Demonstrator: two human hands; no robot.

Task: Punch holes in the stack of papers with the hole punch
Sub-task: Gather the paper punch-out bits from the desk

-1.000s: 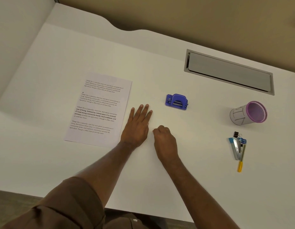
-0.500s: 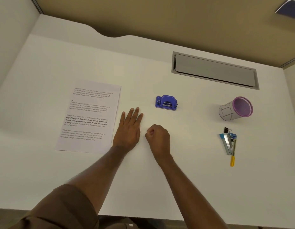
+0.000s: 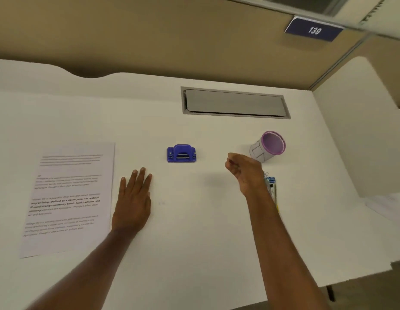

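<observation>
Head view, the only one. Count: two hands, one hole punch, one stack of papers, one cup, one cluster of small stationery, one recessed grey panel, one number plate.

Left hand (image 3: 133, 203): lies flat on the white counter (image 3: 194, 231), palm down, fingers straight and close together, grip released, holding nothing. Its fingertips point away from the person.

Right hand (image 3: 243, 170): raised above the counter, casting a soft shadow beside it, fingers curled into a loose fist. Grip clenched; nothing visible inside it.

Hole punch (image 3: 181, 153): blue, standing on the counter, untouched. It sits beyond the left fingertips and a little to their right, apart from them; from the right grip it lies to the left, well apart, at about the same depth. It falls between the two hands.

Stack of papers (image 3: 69, 198): printed text face up, lying flat just left of the left hand, its right edge near that hand's outer side. Touching or not, cannot tell. It is far left of the right grip, and well apart from the punch.

Cup (image 3: 268, 146): grey with a purple rim, tipped, mouth toward the camera, just beyond and right of the right grip.

Stationery cluster (image 3: 271, 186): blue and yellow pieces, partly hidden behind the right wrist; items blurred.

Grey panel (image 3: 236, 102): set into the counter, far beyond both grips.

Number plate (image 3: 314, 30): dark, reads 139, on the partition above.
</observation>
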